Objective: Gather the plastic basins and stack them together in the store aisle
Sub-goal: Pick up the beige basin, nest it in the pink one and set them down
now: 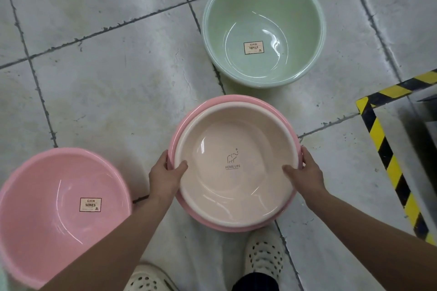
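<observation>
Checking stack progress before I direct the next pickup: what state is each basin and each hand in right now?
Cream basin: nested inside a pink one, held at the rim.
Outer pink basin: under the cream basin, only its rim showing.
Loose pink basin: alone on the floor, upright, unstacked.
Green basin: alone on the floor, upright, unstacked.
Left hand: gripping the nested pair's left rim.
Right hand: gripping the pair's right rim.

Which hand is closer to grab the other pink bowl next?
The left hand. The loose pink plastic basin sits on the floor on that same side, just beside the left forearm. The right hand is across the held cream plastic basin, farther away. Both hands are busy holding, though.
</observation>
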{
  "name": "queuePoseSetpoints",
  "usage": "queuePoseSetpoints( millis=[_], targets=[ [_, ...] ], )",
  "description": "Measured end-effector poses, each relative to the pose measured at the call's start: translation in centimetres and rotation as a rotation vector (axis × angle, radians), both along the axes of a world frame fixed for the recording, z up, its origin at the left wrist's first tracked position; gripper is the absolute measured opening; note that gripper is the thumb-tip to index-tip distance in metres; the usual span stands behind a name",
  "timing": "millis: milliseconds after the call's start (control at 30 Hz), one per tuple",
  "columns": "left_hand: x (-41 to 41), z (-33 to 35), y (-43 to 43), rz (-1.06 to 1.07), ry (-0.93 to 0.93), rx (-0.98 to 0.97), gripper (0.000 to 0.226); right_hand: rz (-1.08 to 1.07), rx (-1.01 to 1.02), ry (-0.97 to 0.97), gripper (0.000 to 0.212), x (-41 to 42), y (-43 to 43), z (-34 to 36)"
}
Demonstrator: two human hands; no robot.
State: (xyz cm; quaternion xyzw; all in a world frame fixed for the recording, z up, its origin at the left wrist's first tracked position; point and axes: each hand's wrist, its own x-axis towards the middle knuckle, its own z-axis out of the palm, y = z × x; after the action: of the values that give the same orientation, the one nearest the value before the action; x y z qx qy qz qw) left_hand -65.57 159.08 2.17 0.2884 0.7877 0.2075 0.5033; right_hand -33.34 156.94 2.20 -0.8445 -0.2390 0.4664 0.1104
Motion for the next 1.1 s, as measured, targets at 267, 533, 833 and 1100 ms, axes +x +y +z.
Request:
queuePoseSetpoints(
  millis=[267, 533, 833, 1100],
  targets=[
    [-0.7, -0.4, 1.4, -0.023, -0.046, -0.069, 0.031, 0.032, 0.005, -0.035, 0.066, -0.3, 0.7, -0.5],
    [-1.3, 6.2, 2.8, 0.014, -0.065, -0.059, 0.02, 0.02, 0.054, -0.049, 0.062, -0.6, 1.7, 7.7],
    [-0.7, 23.0, 13.0, -0.13, -0.098, 0.054, 0.026, -0.128, 0.199, -0.025, 0.044, -0.7, 7.4, 25.0],
    [3.2, 26.9, 25.1, -0.201, -0.059, 0.139, 0.025, -0.054, 0.236, -0.066, 0.041, 3.4, 18.2, 29.0]
  ],
)
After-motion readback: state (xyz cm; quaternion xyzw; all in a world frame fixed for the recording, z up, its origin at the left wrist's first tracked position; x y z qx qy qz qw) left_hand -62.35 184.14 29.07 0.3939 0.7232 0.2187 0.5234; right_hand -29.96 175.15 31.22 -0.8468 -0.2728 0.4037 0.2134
